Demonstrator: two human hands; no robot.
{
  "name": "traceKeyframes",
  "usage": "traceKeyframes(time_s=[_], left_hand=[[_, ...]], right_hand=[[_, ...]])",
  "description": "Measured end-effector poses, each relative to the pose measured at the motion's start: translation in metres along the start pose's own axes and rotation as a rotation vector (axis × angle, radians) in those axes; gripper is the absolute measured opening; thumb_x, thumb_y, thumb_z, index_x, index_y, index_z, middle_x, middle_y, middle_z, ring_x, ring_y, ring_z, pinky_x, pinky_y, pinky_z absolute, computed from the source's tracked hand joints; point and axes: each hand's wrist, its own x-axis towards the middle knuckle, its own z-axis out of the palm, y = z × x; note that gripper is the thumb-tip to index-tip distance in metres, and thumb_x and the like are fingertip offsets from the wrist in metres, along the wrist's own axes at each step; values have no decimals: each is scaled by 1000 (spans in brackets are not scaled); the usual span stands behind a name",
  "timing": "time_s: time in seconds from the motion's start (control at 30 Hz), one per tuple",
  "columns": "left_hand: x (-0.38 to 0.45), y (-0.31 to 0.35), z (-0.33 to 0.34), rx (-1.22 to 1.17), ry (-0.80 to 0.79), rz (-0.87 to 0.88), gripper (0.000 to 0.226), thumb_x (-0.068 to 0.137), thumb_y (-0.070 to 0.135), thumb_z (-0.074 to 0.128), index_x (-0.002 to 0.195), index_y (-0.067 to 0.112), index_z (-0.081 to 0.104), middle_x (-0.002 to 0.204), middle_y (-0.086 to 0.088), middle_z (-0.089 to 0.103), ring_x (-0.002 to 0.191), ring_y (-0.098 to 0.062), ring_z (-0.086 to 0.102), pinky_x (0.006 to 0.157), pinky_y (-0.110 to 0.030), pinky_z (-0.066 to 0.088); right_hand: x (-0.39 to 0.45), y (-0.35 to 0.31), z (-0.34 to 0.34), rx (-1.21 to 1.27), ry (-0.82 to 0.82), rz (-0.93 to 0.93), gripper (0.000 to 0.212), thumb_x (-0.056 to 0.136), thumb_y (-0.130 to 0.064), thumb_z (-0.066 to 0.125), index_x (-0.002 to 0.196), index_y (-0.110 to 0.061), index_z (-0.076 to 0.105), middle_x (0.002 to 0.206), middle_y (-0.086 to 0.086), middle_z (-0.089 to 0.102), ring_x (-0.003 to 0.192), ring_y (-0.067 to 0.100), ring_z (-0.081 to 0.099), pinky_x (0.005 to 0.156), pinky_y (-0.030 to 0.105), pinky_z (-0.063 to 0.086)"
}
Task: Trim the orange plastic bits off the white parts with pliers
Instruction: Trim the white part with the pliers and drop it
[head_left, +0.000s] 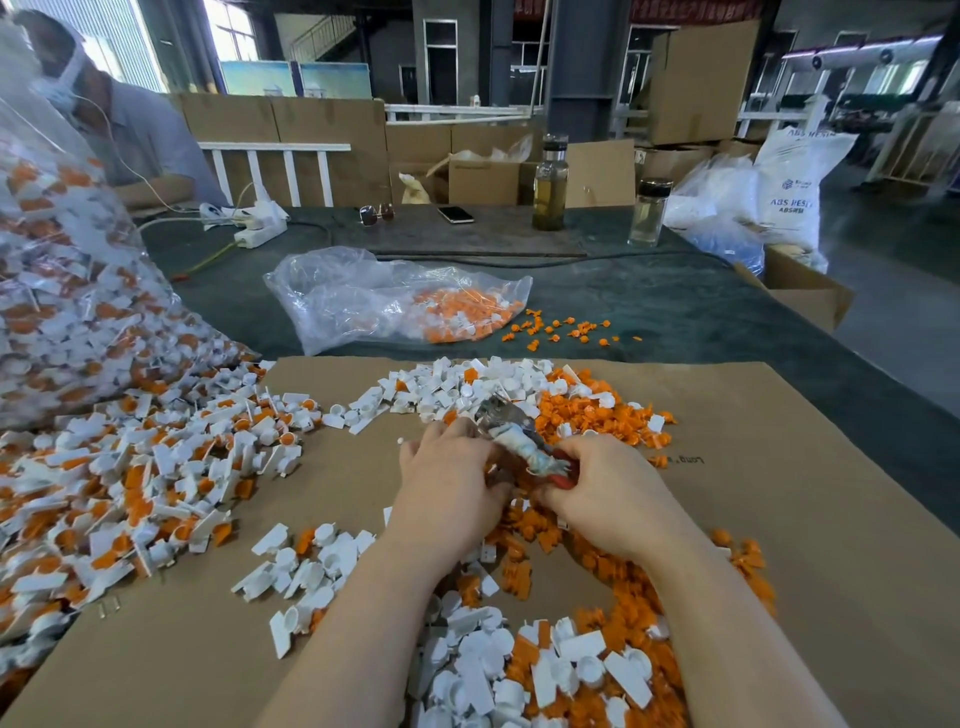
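**Mid-sheet, both hands at the pliers**

Centrally, on the brown cardboard sheet, the two hands meet over a scatter of plastic. The right hand has its fingers curled round the handles of the pliers; the handles look wrapped in pale, worn tape, with a bit of red grip showing at the fingers. The tool's head points away from the person and up-left, tilted, above the far pile. Whether the jaws are parted or closed: cannot tell, blurred.

The left hand lies just beside the pliers, knuckles up, fingers bent down toward the tool's middle. What it holds, if anything, is hidden under the fingers; grip not readable.

Material on the sheet:
- untrimmed white parts with orange bits, large heap on the left, spilling from a big clear bag at the left edge.
- trimmed white parts, heap just beyond the hands.
- cut orange bits, heap touching the white one on its right; more orange under and between the forearms.
- mixed white and orange pieces near the bottom edge, between the arms.

Beyond the sheet, on the dark green table: a smaller clear bag lying flat with orange and white pieces at its mouth, loose orange bits beside it. Further back: sunglasses, a phone, two bottles, a power strip. Another person sits at far left.
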Motion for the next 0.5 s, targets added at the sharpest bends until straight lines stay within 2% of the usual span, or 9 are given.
traceKeyframes(time_s=[0.13, 0.23, 0.37, 0.43, 0.5], left_hand=[[-2, 0, -2, -27, 13, 19, 17, 88, 36, 67, 106, 35, 65, 107, 11, 50, 118, -17, 43, 109, -51, 26], [-2, 0, -2, 17, 14, 0, 20, 90, 41, 64, 107, 31, 63, 107, 10, 52, 116, -17, 45, 110, -50, 30], [-4, 0, -3, -2, 12, -2, 13, 89, 42, 66, 94, 34, 57, 98, 12, 45, 112, -16, 46, 110, -48, 29], [-4, 1, -3, -49, 45, -2, 16, 90, 40, 68, 93, 36, 53, 90, 16, 45, 105, -13, 49, 105, -41, 30], [-5, 5, -5, -235, 103, -47, 17, 90, 37, 69, 95, 35, 54, 84, 19, 49, 92, -8, 52, 95, -33, 36]], right_hand=[[1, 1, -1, 76, 119, 43, 14, 88, -37, 63, 81, -30, 53, 75, -11, 57, 67, 6, 54, 52, 23, 35], [2, 0, -3, 220, 200, 84, 8, 90, -33, 61, 93, -26, 58, 83, -13, 59, 71, 5, 57, 55, 23, 40], [2, -3, -5, 386, 260, 106, 7, 92, -30, 61, 95, -25, 65, 82, -8, 64, 72, 8, 60, 61, 28, 49], [2, -3, -5, 384, 270, 95, 7, 92, -30, 60, 92, -25, 65, 78, -7, 63, 68, 8, 59, 57, 25, 45], [2, -5, -3, 386, 287, 76, 6, 92, -29, 61, 93, -24, 65, 78, -10, 62, 69, 6, 57, 55, 22, 39]])
